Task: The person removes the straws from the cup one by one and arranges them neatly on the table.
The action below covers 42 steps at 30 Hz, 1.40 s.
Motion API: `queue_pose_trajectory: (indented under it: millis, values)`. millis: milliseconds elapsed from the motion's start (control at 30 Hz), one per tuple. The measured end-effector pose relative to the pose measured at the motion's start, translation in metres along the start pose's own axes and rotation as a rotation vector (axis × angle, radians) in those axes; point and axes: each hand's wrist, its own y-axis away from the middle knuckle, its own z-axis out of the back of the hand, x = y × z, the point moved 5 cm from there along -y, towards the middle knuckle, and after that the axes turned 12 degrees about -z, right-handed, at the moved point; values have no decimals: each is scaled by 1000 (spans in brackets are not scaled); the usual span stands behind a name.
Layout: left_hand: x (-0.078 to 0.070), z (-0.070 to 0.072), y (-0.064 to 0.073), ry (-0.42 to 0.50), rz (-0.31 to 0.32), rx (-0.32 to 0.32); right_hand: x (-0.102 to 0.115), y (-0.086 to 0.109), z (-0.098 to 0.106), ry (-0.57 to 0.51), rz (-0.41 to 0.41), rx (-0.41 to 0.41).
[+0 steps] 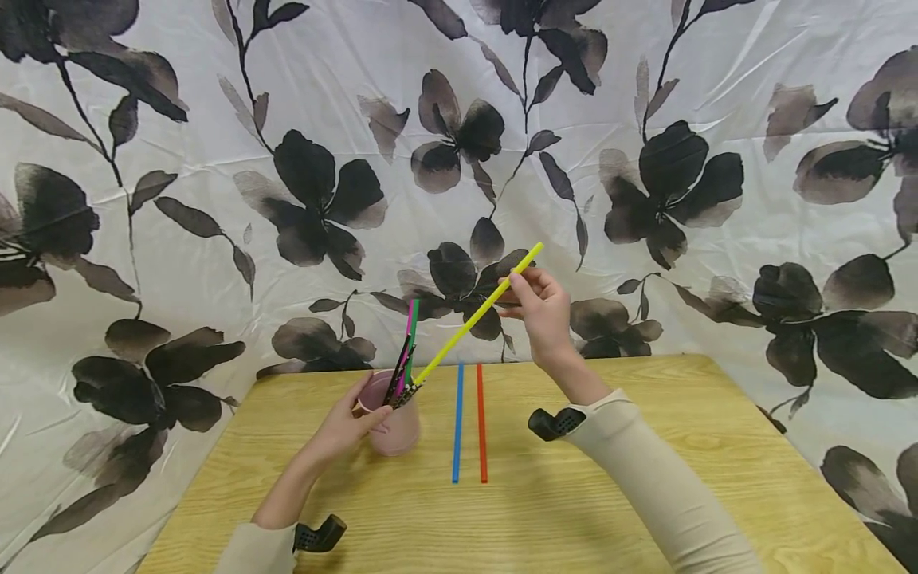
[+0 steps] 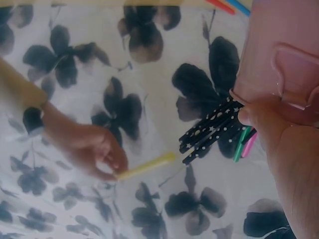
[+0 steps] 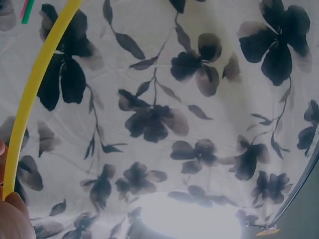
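My left hand point(image 1: 343, 428) holds a pink cup point(image 1: 396, 437) by its side, with the thumb at the rim; the cup leans to the right. Inside it stand a green straw point(image 1: 417, 312), a magenta straw point(image 1: 409, 320) and several black straws with white spots point(image 2: 212, 129), their ends poking past the rim. Between thumb and fingers, my right hand point(image 1: 548, 317) pinches a long yellow straw point(image 1: 473, 320) near its upper end. The yellow straw slants down toward the cup's mouth; in the left wrist view its lower tip appears near the black straws.
On the wooden table point(image 1: 588, 486), a blue straw point(image 1: 457, 422) and a red straw point(image 1: 482, 422) lie side by side, right of the cup. A white cloth with dark flowers point(image 1: 308, 96) hangs behind the table. A bright light point(image 3: 192, 216) shows in the right wrist view.
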Motion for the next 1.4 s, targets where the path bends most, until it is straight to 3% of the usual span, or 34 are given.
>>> queue_pose_trajectory:
  millis: [200, 433, 600, 1000, 1400]
  values:
    - [1, 2, 2, -75, 9, -20, -20, -4, 19, -36, -137, -65]
    - [0, 0, 5, -2, 12, -15, -59, -9, 36, 35, -295, -104]
    - [2, 3, 6, -2, 7, -22, -91, -13, 46, 133, -397, -120]
    - [1, 4, 7, -54, -4, -31, -157, -14, 73, 300, -512, -104]
    - [2, 1, 2, -21, -26, -39, -209, -8, 79, 437, -510, -146]
